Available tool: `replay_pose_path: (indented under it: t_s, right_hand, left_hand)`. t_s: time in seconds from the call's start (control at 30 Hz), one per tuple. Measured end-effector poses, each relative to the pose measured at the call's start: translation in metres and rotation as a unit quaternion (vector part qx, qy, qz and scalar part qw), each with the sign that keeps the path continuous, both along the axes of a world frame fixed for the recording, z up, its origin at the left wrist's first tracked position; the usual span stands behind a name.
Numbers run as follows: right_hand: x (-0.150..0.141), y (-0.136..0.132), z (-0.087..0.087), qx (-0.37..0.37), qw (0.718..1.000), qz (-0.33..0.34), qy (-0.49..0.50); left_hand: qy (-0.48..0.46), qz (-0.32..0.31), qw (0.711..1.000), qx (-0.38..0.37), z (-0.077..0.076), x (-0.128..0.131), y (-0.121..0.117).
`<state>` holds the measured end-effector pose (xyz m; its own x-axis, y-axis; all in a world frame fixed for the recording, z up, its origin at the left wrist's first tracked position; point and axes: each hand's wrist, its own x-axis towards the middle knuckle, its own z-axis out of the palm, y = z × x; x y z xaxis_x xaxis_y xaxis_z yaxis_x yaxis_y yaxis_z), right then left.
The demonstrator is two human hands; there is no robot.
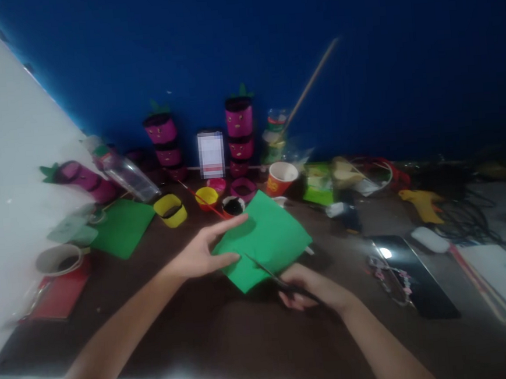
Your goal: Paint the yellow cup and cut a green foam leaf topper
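My left hand (205,249) pinches the left edge of a green sheet (269,229), which looks like craft paper or foam. The thumb lies on top and the other fingers stretch along the upper side. In my right hand (307,287) is a pair of dark scissors (266,269), fingers wrapped round the handles. The scissor blades point up and left across the lower part of the sheet; whether they have cut into it I cannot tell. The sheet is held over the dark brown table (229,337). Behind it stand a dark-filled cup (233,205) and a yellow cup (206,198).
Purple stacked figures (240,126) and a phone (211,155) stand by the blue wall. Left are another green sheet (124,226), a plastic bottle (131,177) and a paper cup (59,260). To the right lie a yellow glue gun (425,204), a dark phone (422,281) and cables.
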<state>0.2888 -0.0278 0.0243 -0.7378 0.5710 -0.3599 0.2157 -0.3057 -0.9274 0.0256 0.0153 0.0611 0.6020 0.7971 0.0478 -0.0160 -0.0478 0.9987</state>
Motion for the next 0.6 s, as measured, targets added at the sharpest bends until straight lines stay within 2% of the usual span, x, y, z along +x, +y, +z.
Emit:
replay_pose_path:
  t_s: [0.2, 0.37, 0.6]
  right_hand:
    - [0.005, 0.001, -0.015, -0.013, 0.998, 0.031, 0.047]
    - [0.007, -0.003, -0.02, -0.025, 0.998, -0.025, 0.061]
    - [0.007, -0.009, -0.024, -0.054, 0.988, -0.103, 0.098]
  left_hand:
    - [-0.012, -0.002, 1.0, -0.022, -0.001, 0.001, -0.001]
    - [-0.004, 0.055, 0.998, 0.006, -0.002, 0.007, -0.007]
    - [0.074, 0.148, 0.982, 0.094, -0.005, 0.017, -0.015]
